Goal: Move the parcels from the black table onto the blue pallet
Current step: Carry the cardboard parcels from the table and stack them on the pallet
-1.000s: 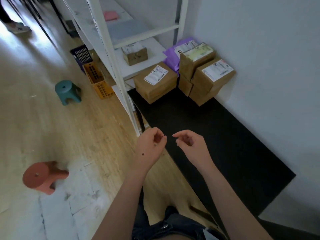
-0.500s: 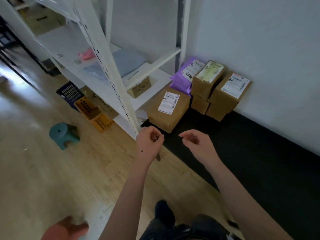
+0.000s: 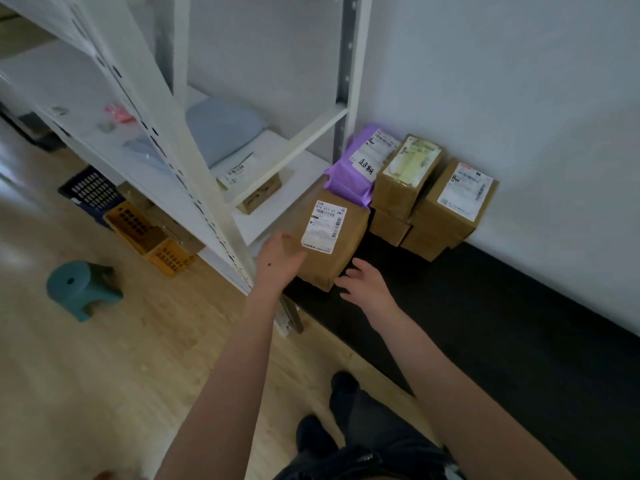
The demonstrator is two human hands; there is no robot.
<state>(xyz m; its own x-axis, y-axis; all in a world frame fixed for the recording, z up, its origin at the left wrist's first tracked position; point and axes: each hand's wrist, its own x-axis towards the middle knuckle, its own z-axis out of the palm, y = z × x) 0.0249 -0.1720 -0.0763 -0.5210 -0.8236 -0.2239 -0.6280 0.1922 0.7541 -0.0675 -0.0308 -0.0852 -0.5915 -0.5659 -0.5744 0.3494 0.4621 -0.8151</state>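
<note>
Seemingly "676 612 07" on parcel [image 3: 346,252] label [image 3: 323,225]

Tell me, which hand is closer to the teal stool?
Left. The left hand is right of the teal stool, at the nearest cardboard box; the right hand is farther right.

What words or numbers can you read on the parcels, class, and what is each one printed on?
"676 617 07": top of the white label on the nearest brown box; the rest is too small.
Purple mailer: bold handwritten marks, upside down, unreadable.
Stacked box with yellowish label: blurred.
Right box by the wall: barcode, print too small.
Box on the white shelf: label blurred.
</note>
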